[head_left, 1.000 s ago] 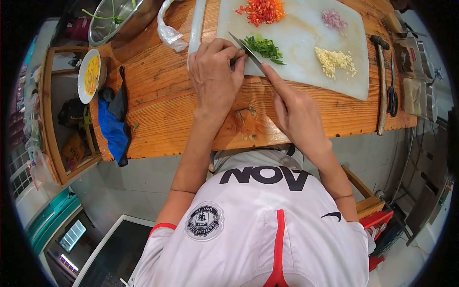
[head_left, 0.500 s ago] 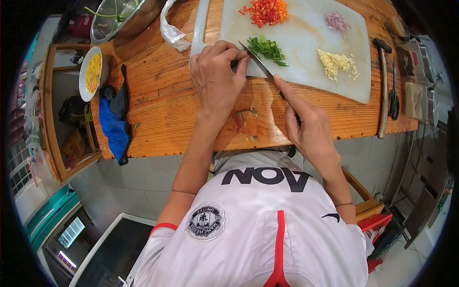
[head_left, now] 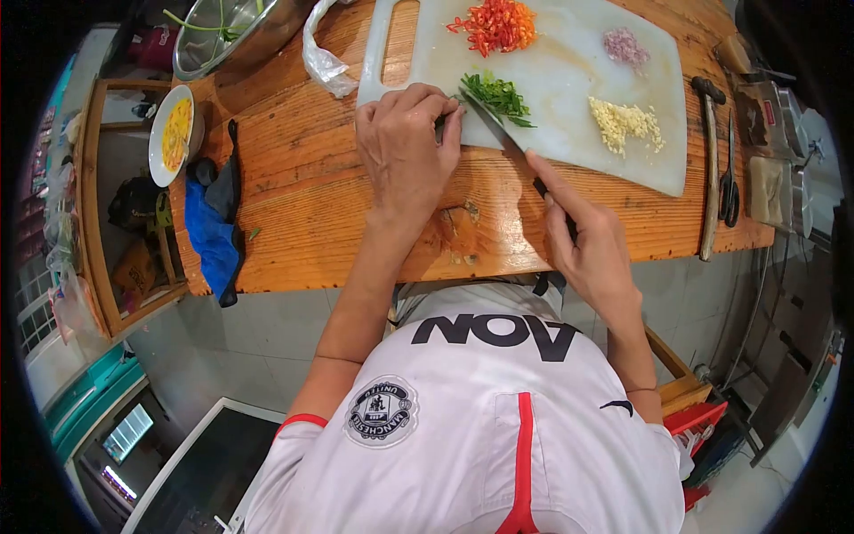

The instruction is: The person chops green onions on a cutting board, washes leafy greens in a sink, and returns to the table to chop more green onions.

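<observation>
My right hand (head_left: 587, 236) is closed round the black handle of a kitchen knife (head_left: 498, 129). Its blade points up and left, the edge lying beside chopped green onions (head_left: 505, 100) on the white cutting board (head_left: 551, 142). At the board's near left corner, my left hand (head_left: 407, 147) is closed with curled fingers. A bit of dark green shows between thumb and fingers, most likely uncut green onion, mostly hidden by the hand. Farther up the board lie chopped red chillies (head_left: 492, 27), minced garlic (head_left: 623, 126) and minced shallot (head_left: 625, 47).
On the left of the wooden table (head_left: 311, 196) are a bowl of yellow liquid (head_left: 174, 135), a blue and black cloth (head_left: 213, 227), a metal bowl (head_left: 227, 53) and a plastic bag (head_left: 322, 58). Rightward lie a hammer-like tool (head_left: 710, 169) and scissors (head_left: 729, 182).
My right hand has moved right and slightly toward me with the knife, drawing the blade tip away from my left fingers. My left hand stays almost in place.
</observation>
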`<state>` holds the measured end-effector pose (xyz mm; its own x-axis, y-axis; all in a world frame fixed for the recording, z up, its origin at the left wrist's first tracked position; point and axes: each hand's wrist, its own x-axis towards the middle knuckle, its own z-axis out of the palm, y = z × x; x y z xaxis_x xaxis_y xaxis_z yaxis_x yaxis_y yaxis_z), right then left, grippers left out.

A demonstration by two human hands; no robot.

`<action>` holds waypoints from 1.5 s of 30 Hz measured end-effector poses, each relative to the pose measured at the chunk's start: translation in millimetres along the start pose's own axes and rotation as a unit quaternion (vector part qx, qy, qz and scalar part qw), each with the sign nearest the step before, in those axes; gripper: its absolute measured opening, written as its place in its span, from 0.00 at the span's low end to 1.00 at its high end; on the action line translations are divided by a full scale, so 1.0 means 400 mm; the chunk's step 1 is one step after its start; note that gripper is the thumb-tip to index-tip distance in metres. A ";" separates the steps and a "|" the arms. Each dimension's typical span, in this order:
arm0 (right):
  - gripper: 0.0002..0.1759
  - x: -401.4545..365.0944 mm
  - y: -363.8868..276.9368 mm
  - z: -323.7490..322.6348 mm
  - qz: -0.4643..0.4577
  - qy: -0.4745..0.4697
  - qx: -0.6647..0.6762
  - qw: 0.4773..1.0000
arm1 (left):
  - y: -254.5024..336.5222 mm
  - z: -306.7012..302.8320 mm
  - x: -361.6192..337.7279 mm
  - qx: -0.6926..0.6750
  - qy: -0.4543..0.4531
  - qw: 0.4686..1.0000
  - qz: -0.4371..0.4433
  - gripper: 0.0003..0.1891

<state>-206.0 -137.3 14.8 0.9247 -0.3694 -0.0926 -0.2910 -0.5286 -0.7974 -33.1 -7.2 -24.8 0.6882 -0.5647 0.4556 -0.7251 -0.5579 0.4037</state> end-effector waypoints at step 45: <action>0.31 -0.039 0.006 -0.023 -0.012 -0.005 -0.028 1.000 | -0.005 -0.002 0.001 -0.005 -0.009 1.000 -0.019 0.04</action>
<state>-223.5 -139.7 19.6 0.9341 -0.3478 -0.0802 -0.2815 -0.5800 -0.7644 -31.5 -5.7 -24.7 0.7159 -0.5540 0.4249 -0.6981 -0.5730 0.4293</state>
